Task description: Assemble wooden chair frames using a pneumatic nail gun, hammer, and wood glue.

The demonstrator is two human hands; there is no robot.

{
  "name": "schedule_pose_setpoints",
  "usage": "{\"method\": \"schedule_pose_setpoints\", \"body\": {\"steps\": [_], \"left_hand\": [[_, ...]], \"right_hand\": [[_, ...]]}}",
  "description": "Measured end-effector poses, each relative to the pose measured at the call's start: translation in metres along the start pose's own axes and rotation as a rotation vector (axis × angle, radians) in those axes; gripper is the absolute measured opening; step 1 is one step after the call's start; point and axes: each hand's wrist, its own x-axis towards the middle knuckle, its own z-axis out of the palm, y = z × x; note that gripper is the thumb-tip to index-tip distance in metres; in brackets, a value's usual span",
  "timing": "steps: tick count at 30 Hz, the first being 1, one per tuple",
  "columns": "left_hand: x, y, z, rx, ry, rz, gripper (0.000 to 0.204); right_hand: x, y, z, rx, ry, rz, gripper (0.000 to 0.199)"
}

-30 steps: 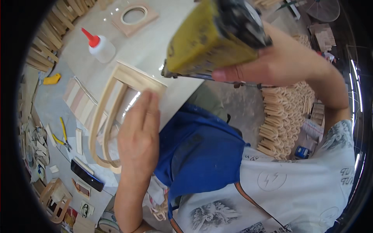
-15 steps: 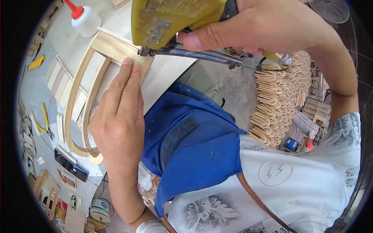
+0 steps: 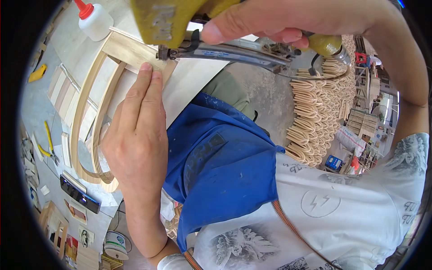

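Observation:
My right hand (image 3: 270, 20) is wrapped round a yellow nail gun (image 3: 162, 22) with a long metal magazine (image 3: 229, 53). Its nose meets the wide end piece of a pale wooden frame (image 3: 123, 49), whose curved rails run down toward me. The index and middle fingers of my left hand (image 3: 135, 135) lie straight and flat on that end piece, just below the nose. The thumb of this hand is hidden. The frame rests on a pale board (image 3: 193, 85) that reaches over my lap.
A white glue bottle (image 3: 95, 24) with a red cap stands at the far left. Yellow-handled pliers (image 3: 48, 141), a phone (image 3: 81, 194) and a yellow-handled tool (image 3: 38, 73) lie on the left. Stacked bent wooden pieces (image 3: 315, 112) fill the floor at right.
The nail gun has shifted left and tilted, bringing its nose onto the end piece closer to my left fingertips. My left hand has stayed nearly still on the frame.

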Motion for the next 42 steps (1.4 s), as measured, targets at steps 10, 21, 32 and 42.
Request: {"method": "schedule_pose_setpoints", "body": {"steps": [10,21,32,42], "left_hand": [[-0.001,0.003,0.003,-0.031,0.017,-0.002,0.031],[0.000,-0.005,-0.001,0.053,0.073,0.093,0.029],[0.000,-0.003,0.001,0.078,0.073,0.125,0.032],[0.043,-0.027,-0.015,0.196,0.280,-0.111,0.050]], "right_hand": [[0.013,-0.005,-0.004,0.004,0.001,0.084,0.031],[0.018,-0.021,-0.014,-0.028,-0.009,0.096,0.030],[-0.014,0.046,-0.002,0.171,0.092,-0.237,0.037],[-0.029,0.207,0.063,0.336,0.610,-0.569,0.040]]}}
